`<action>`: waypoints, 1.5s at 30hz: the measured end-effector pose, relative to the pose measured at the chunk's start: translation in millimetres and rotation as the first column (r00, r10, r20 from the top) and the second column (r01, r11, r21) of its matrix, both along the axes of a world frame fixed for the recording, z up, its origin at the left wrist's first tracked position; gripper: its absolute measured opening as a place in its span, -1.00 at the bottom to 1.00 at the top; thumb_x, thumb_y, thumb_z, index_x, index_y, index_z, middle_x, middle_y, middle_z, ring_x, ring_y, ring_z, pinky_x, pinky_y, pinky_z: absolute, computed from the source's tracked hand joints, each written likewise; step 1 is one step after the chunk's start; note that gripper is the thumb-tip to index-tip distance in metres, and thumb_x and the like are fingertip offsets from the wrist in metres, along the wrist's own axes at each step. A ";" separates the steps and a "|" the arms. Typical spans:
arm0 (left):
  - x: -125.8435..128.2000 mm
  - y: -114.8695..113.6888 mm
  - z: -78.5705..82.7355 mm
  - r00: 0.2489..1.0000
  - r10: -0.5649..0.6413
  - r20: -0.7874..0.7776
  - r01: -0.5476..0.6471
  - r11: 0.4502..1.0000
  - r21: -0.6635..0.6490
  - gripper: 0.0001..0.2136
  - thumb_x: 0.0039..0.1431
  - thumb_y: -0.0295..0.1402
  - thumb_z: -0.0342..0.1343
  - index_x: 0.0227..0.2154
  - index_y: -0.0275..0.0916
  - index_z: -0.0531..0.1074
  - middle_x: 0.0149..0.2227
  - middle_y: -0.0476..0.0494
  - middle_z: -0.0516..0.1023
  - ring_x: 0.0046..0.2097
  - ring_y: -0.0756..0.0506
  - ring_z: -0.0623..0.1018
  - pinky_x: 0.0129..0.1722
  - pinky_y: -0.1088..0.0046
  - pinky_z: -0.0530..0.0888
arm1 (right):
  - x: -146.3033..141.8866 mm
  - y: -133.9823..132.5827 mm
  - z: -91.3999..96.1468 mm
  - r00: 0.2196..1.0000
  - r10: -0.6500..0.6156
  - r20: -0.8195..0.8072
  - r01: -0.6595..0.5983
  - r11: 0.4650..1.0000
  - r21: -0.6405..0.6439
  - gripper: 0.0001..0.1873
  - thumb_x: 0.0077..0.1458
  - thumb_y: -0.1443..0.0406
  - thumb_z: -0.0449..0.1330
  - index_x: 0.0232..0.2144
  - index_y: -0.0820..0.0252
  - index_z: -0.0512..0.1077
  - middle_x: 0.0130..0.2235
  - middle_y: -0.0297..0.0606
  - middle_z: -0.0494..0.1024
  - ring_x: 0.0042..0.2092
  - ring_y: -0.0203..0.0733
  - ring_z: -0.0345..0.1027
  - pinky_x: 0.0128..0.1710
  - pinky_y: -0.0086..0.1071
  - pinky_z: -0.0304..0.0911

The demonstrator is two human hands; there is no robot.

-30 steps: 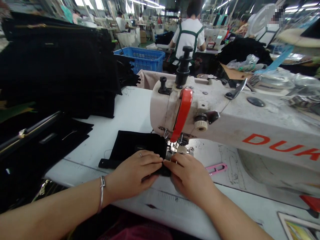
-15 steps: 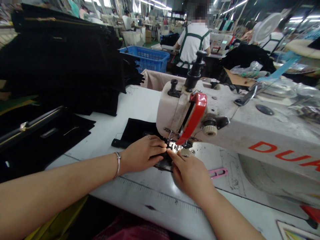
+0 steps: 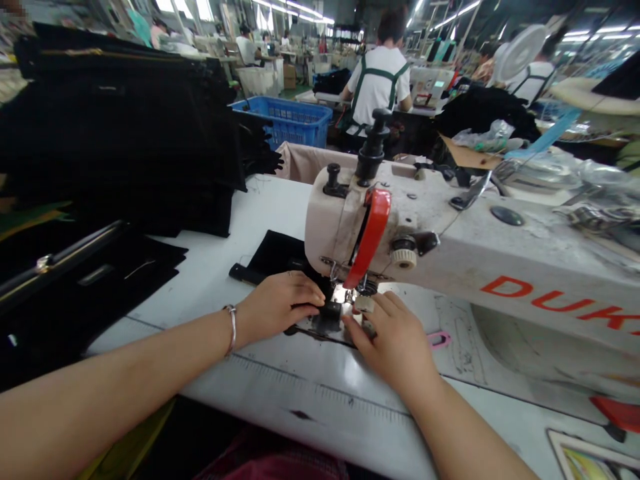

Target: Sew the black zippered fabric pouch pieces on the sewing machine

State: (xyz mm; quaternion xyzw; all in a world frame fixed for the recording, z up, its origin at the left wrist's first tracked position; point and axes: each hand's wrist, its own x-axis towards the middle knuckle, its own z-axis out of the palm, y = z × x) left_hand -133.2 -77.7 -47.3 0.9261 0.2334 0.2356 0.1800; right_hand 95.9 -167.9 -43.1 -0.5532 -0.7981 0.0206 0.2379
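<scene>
A black fabric piece (image 3: 280,250) lies on the sewing machine's bed, its inner end running under the presser foot area. My left hand (image 3: 280,303), wearing a bracelet (image 3: 231,328), rests on this fabric with fingers and thumb drawn together at its near edge. Just left of the needle area (image 3: 344,293), those fingertips stop. On the other side, my right hand (image 3: 395,337) has its thumb and fingers apart, around a pale round knob (image 3: 364,305) beside the needle. The sewing machine (image 3: 440,220) has a red lever guard (image 3: 370,233) above both hands.
Tall stacks of black fabric pieces (image 3: 115,133) stand at left, with a black piece with a zipper (image 3: 75,273) nearer. A pink tool (image 3: 440,339) lies right of my hand. Behind are a blue basket (image 3: 300,120) and a person in a white shirt (image 3: 379,83).
My right hand has shifted right, away from my left fingertips, and its fingers have spread. My left hand has drawn back slightly left. The view has turned a little.
</scene>
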 end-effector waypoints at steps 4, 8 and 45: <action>8.2 -13.3 1.5 0.999 0.037 -0.005 -0.037 0.998 0.050 -0.89 0.27 -0.39 0.14 -0.21 -0.22 0.56 -0.16 -0.06 0.62 -0.10 -0.05 0.55 0.01 0.38 0.46 | -4.8 -0.7 -8.2 0.982 0.140 -0.128 -0.144 0.989 -0.021 -0.84 0.26 0.39 0.12 -0.15 0.18 0.47 -0.15 -0.16 0.54 -0.09 -0.08 0.36 -0.09 -0.20 0.32; 11.8 -14.6 -1.5 0.998 0.065 0.009 -0.065 0.995 0.079 -0.87 0.30 -0.39 0.11 -0.27 -0.23 0.57 -0.19 -0.06 0.63 -0.14 -0.05 0.56 -0.05 0.40 0.48 | -6.5 -0.5 -14.3 0.976 0.135 -0.173 -0.137 0.991 0.001 -0.85 0.27 0.39 0.13 -0.20 0.17 0.51 -0.16 -0.16 0.56 -0.10 -0.10 0.39 -0.09 -0.21 0.35; 24.7 8.5 -2.7 0.986 0.165 0.002 -0.165 0.985 0.054 -0.91 0.20 -0.44 0.19 -0.31 -0.17 0.59 -0.22 -0.07 0.62 -0.11 -0.12 0.56 -0.08 0.33 0.51 | -7.4 11.1 -17.6 1.000 0.014 -0.014 -0.013 1.000 0.020 -0.77 0.24 0.43 0.10 -0.14 0.17 0.52 -0.14 -0.13 0.57 -0.12 -0.04 0.38 -0.13 -0.20 0.38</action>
